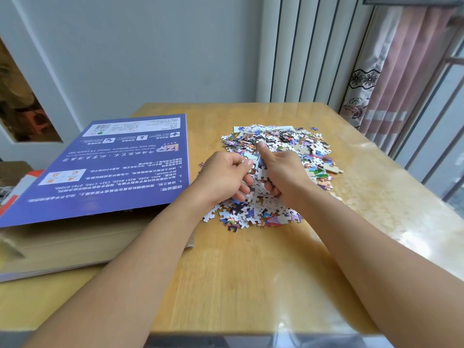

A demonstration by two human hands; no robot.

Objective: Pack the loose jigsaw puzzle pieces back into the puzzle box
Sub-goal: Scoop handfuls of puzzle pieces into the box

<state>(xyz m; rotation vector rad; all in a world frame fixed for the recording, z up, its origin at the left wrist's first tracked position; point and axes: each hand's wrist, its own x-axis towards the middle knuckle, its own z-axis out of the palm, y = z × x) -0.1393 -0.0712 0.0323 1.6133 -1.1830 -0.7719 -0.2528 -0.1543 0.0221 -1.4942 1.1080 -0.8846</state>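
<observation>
On the wooden bench (pixel 251 272) lay a heap of loose puzzle pieces (pixel 276 146), spread from the far middle toward the near centre, some face up in colour and many showing white backs. Both hands met over the near part of that heap. The left hand (pixel 223 177) had its fingers curled around a clump of pieces, and the right hand (pixel 283 174) closed on the same clump from the other side, its thumb raised and pointing away from the person. The two hands were nearly touching, with pieces bunched between them and more pieces lying beneath and in front of the wrists. To the left of the hands, just beside the heap, sat the puzzle box (pixel 75 242), with its purple printed lid (pixel 113 167) tilted over it.
</observation>
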